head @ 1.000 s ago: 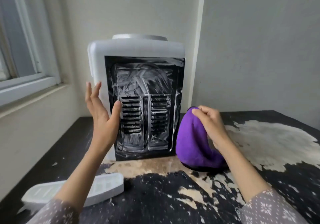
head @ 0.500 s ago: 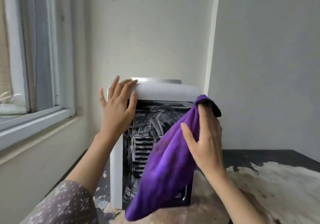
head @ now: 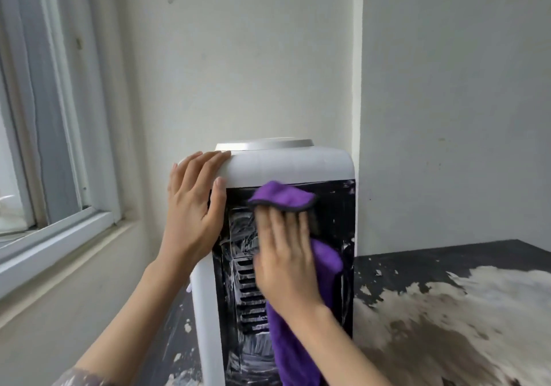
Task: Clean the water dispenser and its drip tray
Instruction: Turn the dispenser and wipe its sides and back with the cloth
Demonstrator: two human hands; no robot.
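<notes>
Upright on a worn dark table (head: 423,269), close to a wall corner (head: 356,87), a white water dispenser (head: 286,164) is seen with its black rear panel (head: 334,224) turned toward the camera. The panel is streaked with white soapy residue, and rows of vent slots (head: 246,293) are visible down its left half.

A purple microfiber cloth (head: 281,196) is pressed flat against the upper part of the panel by the right hand (head: 284,254). The fingers are held straight and spread over the cloth, not curled around it; the cloth's top edge is folded over just above the fingertips, while the rest is draped below the palm and wrist, hanging down the panel's middle. The hand is slightly blurred.

The left hand (head: 193,206) is laid on the dispenser's upper left corner, with the fingers extended over the rounded top edge and the thumb set against the white side strip beside the black panel. Nothing is gripped by it; the housing is only touched by the flat palm.

A window frame (head: 59,147) and sill are seen at the left. The table's coating is peeled away in large pale patches to the right of the dispenser.
</notes>
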